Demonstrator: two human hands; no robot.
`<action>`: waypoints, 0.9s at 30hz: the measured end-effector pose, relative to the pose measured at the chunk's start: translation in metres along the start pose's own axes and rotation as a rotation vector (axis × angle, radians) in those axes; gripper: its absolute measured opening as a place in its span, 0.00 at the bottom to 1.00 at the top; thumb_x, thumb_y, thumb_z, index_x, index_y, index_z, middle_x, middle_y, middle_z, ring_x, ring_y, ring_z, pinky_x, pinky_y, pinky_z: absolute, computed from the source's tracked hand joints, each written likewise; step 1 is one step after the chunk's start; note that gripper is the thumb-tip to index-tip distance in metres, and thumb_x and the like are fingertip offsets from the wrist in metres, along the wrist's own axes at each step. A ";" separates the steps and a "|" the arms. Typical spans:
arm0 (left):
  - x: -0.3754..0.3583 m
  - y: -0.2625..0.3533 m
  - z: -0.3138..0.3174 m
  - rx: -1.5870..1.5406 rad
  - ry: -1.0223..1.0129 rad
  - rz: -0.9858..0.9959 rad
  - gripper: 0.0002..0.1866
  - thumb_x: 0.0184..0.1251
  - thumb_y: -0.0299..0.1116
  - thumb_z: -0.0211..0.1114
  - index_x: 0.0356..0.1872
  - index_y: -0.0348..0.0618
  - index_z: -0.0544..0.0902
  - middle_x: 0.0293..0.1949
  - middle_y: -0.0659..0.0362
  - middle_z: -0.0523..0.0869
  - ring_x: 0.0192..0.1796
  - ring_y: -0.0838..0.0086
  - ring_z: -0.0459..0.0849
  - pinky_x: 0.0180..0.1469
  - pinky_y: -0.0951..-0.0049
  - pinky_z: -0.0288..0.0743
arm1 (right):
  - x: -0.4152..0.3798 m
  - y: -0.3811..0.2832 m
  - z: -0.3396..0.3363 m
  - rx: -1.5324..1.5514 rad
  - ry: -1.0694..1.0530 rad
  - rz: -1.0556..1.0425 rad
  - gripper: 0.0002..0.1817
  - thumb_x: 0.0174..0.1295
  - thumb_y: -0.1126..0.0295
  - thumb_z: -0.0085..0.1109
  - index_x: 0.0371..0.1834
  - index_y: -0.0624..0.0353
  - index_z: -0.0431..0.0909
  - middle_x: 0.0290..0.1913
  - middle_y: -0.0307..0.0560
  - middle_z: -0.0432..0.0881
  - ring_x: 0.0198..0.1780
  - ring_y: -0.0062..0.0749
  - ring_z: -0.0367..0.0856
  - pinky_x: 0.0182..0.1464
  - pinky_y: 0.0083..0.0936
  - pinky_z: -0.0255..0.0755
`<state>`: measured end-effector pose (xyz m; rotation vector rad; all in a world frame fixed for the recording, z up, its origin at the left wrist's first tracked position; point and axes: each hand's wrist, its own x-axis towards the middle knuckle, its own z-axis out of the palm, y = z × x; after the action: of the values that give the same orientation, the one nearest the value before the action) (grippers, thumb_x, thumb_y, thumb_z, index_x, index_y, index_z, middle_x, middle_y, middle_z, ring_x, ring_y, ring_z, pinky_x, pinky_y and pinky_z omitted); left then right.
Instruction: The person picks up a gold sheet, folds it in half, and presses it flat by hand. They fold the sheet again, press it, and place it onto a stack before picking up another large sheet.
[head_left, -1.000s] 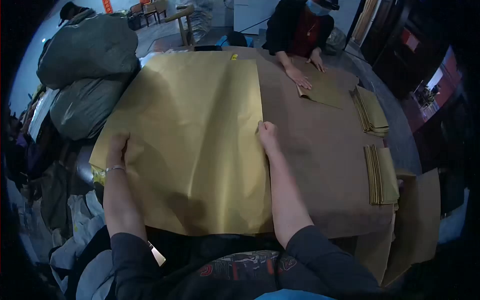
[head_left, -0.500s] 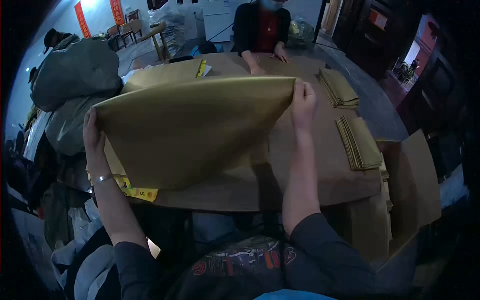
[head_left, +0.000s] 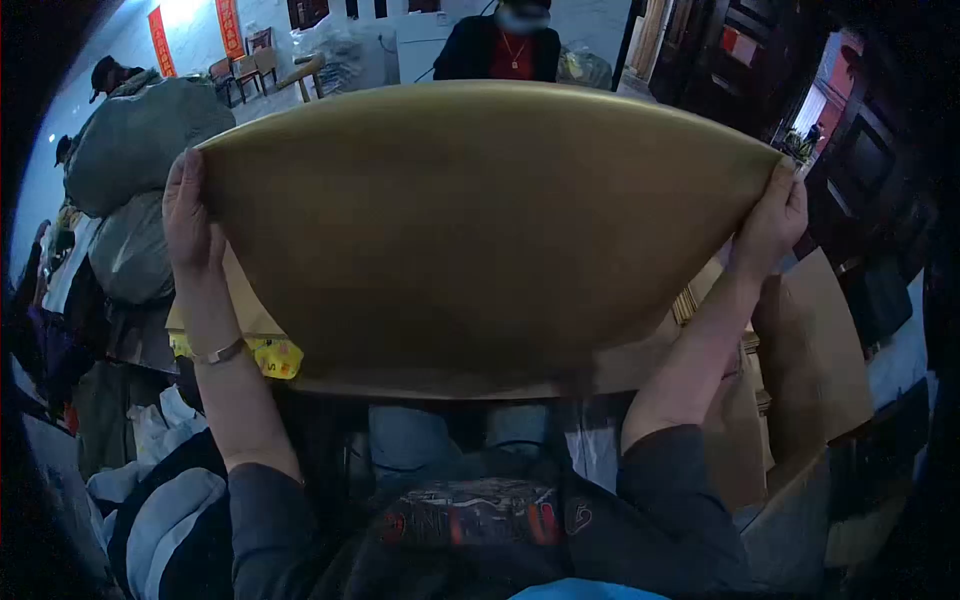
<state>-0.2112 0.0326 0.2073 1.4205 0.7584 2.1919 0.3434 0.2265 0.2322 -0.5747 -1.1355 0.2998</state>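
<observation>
A large gold paper sheet [head_left: 480, 220] is held up in front of me, spread wide and bowed, hiding most of the table behind it. My left hand [head_left: 188, 215] grips its left edge; a bracelet sits on that wrist. My right hand [head_left: 772, 222] grips the sheet's right top corner. Both arms are raised and stretched apart. Below the sheet the front edge of the brown-covered table [head_left: 440, 385] shows.
Another person [head_left: 500, 45] in a dark jacket stands at the far side. Bulky grey sacks [head_left: 140, 130] pile up at the left. A yellow printed paper [head_left: 268, 355] hangs off the table's left front. Cardboard pieces [head_left: 810, 350] lean at the right.
The gold sheet has been lifted off the table and pulled up toward me. My hands moved up and farther apart, the right one far to the right, so the sheet now blocks the table.
</observation>
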 end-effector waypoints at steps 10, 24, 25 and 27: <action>-0.013 -0.163 0.037 0.338 0.133 -0.560 0.12 0.72 0.40 0.62 0.42 0.41 0.82 0.34 0.63 0.86 0.32 0.83 0.81 0.36 0.81 0.76 | 0.010 0.149 -0.033 -0.837 -0.388 0.201 0.24 0.67 0.54 0.56 0.32 0.70 0.78 0.24 0.54 0.76 0.29 0.33 0.73 0.38 0.31 0.68; -0.043 -0.363 -0.036 0.642 0.168 -1.030 0.14 0.68 0.43 0.67 0.34 0.42 0.84 0.31 0.65 0.83 0.33 0.81 0.78 0.37 0.77 0.72 | -0.127 0.356 0.000 -1.366 -0.787 0.514 0.28 0.69 0.44 0.47 0.45 0.58 0.84 0.50 0.53 0.81 0.56 0.50 0.76 0.57 0.45 0.69; -0.039 -0.368 -0.036 0.679 0.165 -1.003 0.14 0.68 0.42 0.67 0.35 0.41 0.84 0.31 0.65 0.83 0.33 0.81 0.78 0.37 0.77 0.72 | -0.130 0.355 0.007 -1.374 -0.796 0.538 0.28 0.69 0.44 0.47 0.45 0.58 0.84 0.50 0.53 0.81 0.56 0.50 0.76 0.57 0.45 0.69; -0.036 -0.378 -0.043 0.808 0.176 -0.997 0.15 0.67 0.43 0.68 0.36 0.39 0.85 0.31 0.64 0.83 0.34 0.80 0.78 0.38 0.76 0.72 | -0.129 0.354 0.023 -1.505 -0.839 0.471 0.28 0.69 0.43 0.46 0.49 0.56 0.84 0.53 0.51 0.80 0.60 0.50 0.73 0.61 0.45 0.67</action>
<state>-0.2176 0.2902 -0.0754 0.7749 2.0209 1.2378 0.2925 0.4573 -0.0614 -2.2057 -1.9456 0.0049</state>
